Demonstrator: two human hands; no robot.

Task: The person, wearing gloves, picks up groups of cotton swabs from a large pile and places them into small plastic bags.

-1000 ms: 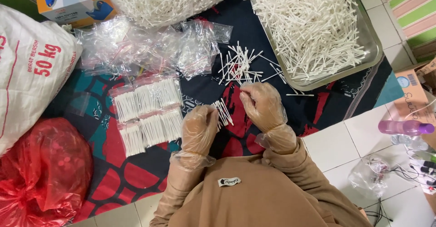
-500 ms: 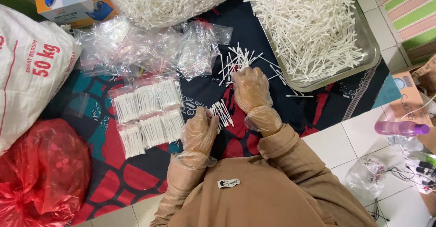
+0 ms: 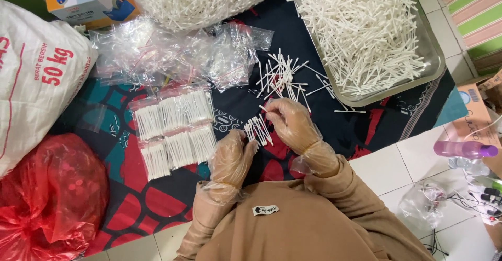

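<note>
Swabs [image 3: 258, 130] fanned in left hand [image 3: 231, 159], right hand [image 3: 293, 125] apparently touching.

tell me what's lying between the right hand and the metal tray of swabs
In the head view, a small loose pile of cotton swabs lies on the dark mat between the right hand and the metal tray.

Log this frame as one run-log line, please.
left hand: holds cotton swab bundle | right hand: pinches one swab | loose swabs ahead

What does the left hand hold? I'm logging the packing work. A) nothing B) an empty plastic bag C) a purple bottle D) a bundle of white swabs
D: the left hand grips a bundle of white swabs, fanned above its fingers.
</note>
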